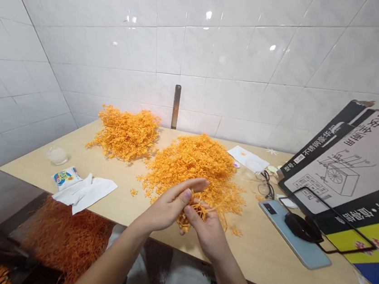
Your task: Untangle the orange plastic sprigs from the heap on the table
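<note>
Deep orange, a tangle of strands (pixel 72 233) lay below the near edge of the pale surface (pixel 29 167) on the left. Above it stood a small clear cup (pixel 58 156), then a printed packet (pixel 67 177) touching a crumpled white tissue (pixel 89 194). A brighter orange heap (pixel 125 132) sat farther back, and beside it a larger heap (pixel 198 156) spread over the middle.

In front of that, the left hand (pixel 170 203) lay with fingers nearly straight and thumb bent inward; whether its grip was closed on anything I could not tell. Between the hands was a bunch of orange stems (pixel 202 209), and the right hand's (pixel 211 235) grip was narrow, thumb pressed over them. The stems looked very light, springy and thin, likely to snag on one another; I judged them best taken by their bare lengths, gathered together, rather than by the branching tips.

To the right lay eyeglasses (pixel 268 187), a pale blue phone (pixel 281 218) under dark sunglasses (pixel 303 228), and a leaning printed carton (pixel 355 161).
</note>
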`<state>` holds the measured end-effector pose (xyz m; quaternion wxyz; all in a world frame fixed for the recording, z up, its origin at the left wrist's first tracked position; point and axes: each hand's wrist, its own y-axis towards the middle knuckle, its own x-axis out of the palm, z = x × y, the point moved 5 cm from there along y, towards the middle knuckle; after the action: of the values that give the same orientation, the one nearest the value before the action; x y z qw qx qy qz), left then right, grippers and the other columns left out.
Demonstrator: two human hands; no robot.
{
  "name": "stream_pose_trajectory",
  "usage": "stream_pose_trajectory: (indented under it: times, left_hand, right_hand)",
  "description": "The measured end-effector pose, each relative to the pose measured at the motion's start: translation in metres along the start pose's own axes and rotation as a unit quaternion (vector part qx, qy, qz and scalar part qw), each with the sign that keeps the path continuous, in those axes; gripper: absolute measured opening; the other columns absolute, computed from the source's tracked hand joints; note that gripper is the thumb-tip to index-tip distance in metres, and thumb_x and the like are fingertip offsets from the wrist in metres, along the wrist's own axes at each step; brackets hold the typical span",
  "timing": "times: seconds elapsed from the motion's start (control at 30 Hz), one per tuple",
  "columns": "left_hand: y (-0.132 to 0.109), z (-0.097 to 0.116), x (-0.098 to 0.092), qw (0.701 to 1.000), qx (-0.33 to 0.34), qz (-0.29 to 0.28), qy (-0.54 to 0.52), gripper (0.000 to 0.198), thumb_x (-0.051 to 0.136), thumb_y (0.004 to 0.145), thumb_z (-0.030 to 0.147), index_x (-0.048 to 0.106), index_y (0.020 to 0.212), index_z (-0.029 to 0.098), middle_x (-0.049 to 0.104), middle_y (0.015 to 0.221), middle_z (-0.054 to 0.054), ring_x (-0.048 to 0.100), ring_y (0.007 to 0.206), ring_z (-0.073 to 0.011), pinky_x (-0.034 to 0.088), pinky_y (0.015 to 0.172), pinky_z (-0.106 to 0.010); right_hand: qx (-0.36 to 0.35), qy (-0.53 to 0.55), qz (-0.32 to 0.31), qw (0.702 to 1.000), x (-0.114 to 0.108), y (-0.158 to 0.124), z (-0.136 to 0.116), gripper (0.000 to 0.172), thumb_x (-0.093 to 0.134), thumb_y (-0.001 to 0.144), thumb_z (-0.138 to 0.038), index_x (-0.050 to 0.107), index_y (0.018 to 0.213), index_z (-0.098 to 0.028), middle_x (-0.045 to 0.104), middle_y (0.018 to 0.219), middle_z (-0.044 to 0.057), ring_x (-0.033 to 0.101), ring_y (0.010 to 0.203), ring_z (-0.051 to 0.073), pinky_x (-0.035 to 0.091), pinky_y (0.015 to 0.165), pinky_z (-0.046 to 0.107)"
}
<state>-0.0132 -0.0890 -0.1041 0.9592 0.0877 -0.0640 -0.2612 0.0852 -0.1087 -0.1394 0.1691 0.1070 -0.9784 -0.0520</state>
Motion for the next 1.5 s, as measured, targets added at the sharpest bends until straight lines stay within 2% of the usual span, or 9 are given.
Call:
stream_pose_trajectory:
  times: [0.13, 0.4, 0.67, 0.8, 0.97, 1.17, 1.3, 1.4, 1.5]
  left_hand:
    - [-0.004, -0.011, -0.013, 0.995, 0.023, 0.037, -0.085, 0.062, 0.043, 0.091, 0.062, 0.050, 0.138, 0.022, 0.050, 0.144, -0.014, 0.044, 0.134, -0.0288, 0.037, 0.110, -0.045]
    - [-0.016, -0.006, 0.008, 0.998, -0.031, 0.021, 0.050, 0.058, 0.056, 0.089, 0.051, 0.047, 0.141, 0.026, 0.047, 0.147, -0.006, 0.045, 0.133, -0.0256, 0.033, 0.114, -0.040]
    - [-0.014, -0.013, 0.004, 0.992, -0.051, 0.109, -0.031, 0.051, 0.046, 0.093, 0.055, 0.070, 0.115, 0.016, 0.069, 0.116, -0.011, 0.064, 0.103, -0.0261, 0.049, 0.095, -0.038]
    - [-0.015, -0.016, 0.004, 0.990, -0.062, 0.071, -0.103, 0.049, 0.047, 0.093, 0.053, 0.069, 0.115, 0.014, 0.069, 0.113, -0.012, 0.065, 0.099, -0.0246, 0.051, 0.087, -0.034]
    - [-0.018, -0.004, 0.003, 0.997, -0.074, -0.022, 0.008, 0.045, 0.049, 0.093, 0.049, 0.063, 0.126, 0.022, 0.064, 0.126, -0.010, 0.060, 0.114, -0.0255, 0.047, 0.096, -0.035]
    - [-0.016, 0.009, 0.006, 0.989, -0.049, -0.057, 0.128, 0.040, 0.054, 0.093, 0.041, 0.061, 0.129, 0.027, 0.061, 0.133, -0.005, 0.054, 0.123, -0.0235, 0.038, 0.108, -0.036]
    - [-0.016, 0.005, 0.006, 0.992, -0.022, -0.033, 0.120, 0.042, 0.043, 0.097, 0.045, 0.064, 0.126, 0.024, 0.060, 0.135, -0.006, 0.052, 0.127, -0.0242, 0.036, 0.111, -0.038]
    - [-0.016, 0.000, 0.007, 0.996, -0.007, -0.008, 0.085, 0.045, 0.039, 0.097, 0.049, 0.069, 0.118, 0.023, 0.055, 0.140, -0.006, 0.046, 0.133, -0.0250, 0.033, 0.113, -0.039]
    - [-0.017, -0.007, 0.010, 0.998, -0.029, -0.022, 0.053, 0.046, 0.040, 0.096, 0.051, 0.068, 0.120, 0.024, 0.055, 0.140, -0.006, 0.047, 0.133, -0.0253, 0.034, 0.112, -0.038]
  right_hand:
    - [-0.021, 0.022, 0.072, 0.997, -0.011, 0.000, -0.003, 0.031, 0.074, 0.077, -0.048, 0.068, 0.082, -0.018, 0.064, 0.071, 0.003, 0.056, 0.056, 0.015, 0.050, 0.050, 0.027]
    - [-0.064, -0.048, 0.105, 0.991, -0.005, 0.002, -0.008, 0.037, 0.074, 0.074, -0.055, 0.074, 0.086, -0.019, 0.071, 0.085, 0.009, 0.065, 0.079, 0.023, 0.054, 0.079, 0.037]
    - [-0.059, -0.093, 0.101, 0.989, 0.001, -0.002, -0.005, 0.039, 0.070, 0.077, -0.057, 0.069, 0.071, -0.019, 0.058, 0.061, 0.003, 0.049, 0.053, 0.015, 0.045, 0.051, 0.026]
    - [-0.031, -0.087, 0.048, 0.995, -0.003, 0.000, -0.006, 0.039, 0.072, 0.075, -0.057, 0.067, 0.072, -0.019, 0.057, 0.064, 0.001, 0.047, 0.056, 0.014, 0.045, 0.056, 0.027]
    - [0.001, -0.093, -0.031, 0.995, -0.007, 0.000, -0.009, 0.032, 0.071, 0.078, -0.051, 0.070, 0.080, -0.018, 0.064, 0.075, 0.004, 0.058, 0.073, 0.019, 0.049, 0.070, 0.030]
    - [-0.030, -0.188, 0.006, 0.982, -0.012, -0.002, -0.013, 0.023, 0.073, 0.075, -0.041, 0.073, 0.086, -0.020, 0.069, 0.082, 0.004, 0.062, 0.080, 0.023, 0.050, 0.075, 0.034]
    - [-0.036, -0.202, -0.011, 0.979, -0.012, -0.007, -0.008, 0.020, 0.068, 0.081, -0.039, 0.074, 0.081, -0.019, 0.069, 0.075, 0.005, 0.062, 0.074, 0.023, 0.050, 0.074, 0.035]
    - [-0.003, -0.200, 0.023, 0.979, -0.019, -0.009, 0.002, 0.027, 0.072, 0.078, -0.040, 0.074, 0.095, -0.020, 0.071, 0.092, 0.008, 0.064, 0.089, 0.027, 0.050, 0.084, 0.040]
    - [0.012, -0.154, -0.026, 0.988, -0.015, -0.009, 0.008, 0.037, 0.070, 0.080, -0.047, 0.073, 0.106, -0.020, 0.071, 0.097, 0.009, 0.065, 0.092, 0.028, 0.051, 0.084, 0.042]
